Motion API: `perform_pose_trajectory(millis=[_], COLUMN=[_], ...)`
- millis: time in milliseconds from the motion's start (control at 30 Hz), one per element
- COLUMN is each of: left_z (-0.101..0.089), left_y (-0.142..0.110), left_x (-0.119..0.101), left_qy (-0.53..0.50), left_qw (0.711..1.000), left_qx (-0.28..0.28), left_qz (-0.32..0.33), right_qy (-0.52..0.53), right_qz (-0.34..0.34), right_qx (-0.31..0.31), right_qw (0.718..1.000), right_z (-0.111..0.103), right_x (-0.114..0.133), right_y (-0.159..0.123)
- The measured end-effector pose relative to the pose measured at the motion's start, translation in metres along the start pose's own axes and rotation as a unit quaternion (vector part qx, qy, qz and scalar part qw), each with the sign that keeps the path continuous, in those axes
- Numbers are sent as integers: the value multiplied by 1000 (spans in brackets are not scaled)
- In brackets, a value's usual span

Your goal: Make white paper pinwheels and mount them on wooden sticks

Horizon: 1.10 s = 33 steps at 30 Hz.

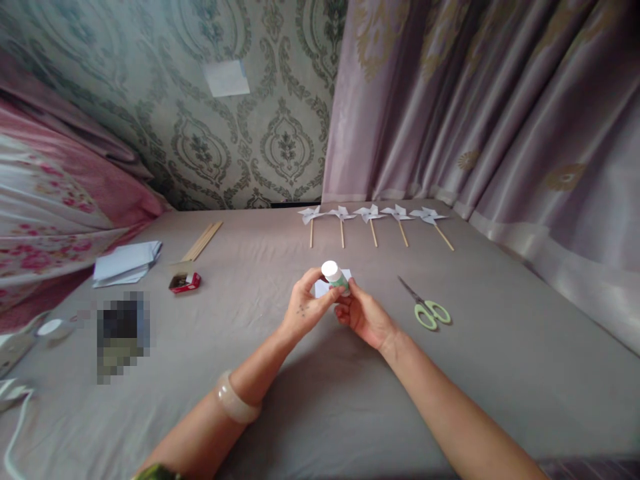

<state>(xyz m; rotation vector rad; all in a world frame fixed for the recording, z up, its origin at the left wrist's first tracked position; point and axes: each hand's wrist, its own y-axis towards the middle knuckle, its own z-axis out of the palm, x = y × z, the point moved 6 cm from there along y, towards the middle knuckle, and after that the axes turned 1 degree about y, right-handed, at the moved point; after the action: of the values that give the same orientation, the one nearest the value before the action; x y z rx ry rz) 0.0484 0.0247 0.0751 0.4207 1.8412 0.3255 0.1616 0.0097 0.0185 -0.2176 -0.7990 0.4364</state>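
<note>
In front of me both hands hold a small glue stick (pixel 337 277) with a white cap and a green label, tilted with the cap up and away. My left hand (pixel 307 303) has its fingers and thumb closed around it from the left. The fingertips of my right hand (pixel 367 313) grip its lower end from the right. A piece of white paper (pixel 321 289) shows behind the glue stick; whether it lies on the sheet or is held, I cannot tell.
Several white paper pinwheels (pixel 371 213) on sticks lie in a row at the back. Green-handled scissors (pixel 425 310) lie to the right. On the left are wooden sticks (pixel 204 241), a small red box (pixel 185 283), a paper stack (pixel 127 263) and a power strip (pixel 13 350).
</note>
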Motion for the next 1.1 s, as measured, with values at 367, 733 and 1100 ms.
perform_pose_trajectory(millis=[367,733,1100], left_z=[-41,-134,-203], left_y=[-3,-7,-22], left_x=[8,69,92], left_qy=[54,196,275], left_qw=[997,957,894], left_qx=[-52,-193,-313], left_qz=[13,-94,-165], right_qy=[-277,-489,-497], right_qz=[-238,-337,-329], right_qx=[-159,-199,-226], right_qw=[917,779,771], right_z=[-36,-59,-68], right_x=[46,51,50], right_y=[-6,3,7])
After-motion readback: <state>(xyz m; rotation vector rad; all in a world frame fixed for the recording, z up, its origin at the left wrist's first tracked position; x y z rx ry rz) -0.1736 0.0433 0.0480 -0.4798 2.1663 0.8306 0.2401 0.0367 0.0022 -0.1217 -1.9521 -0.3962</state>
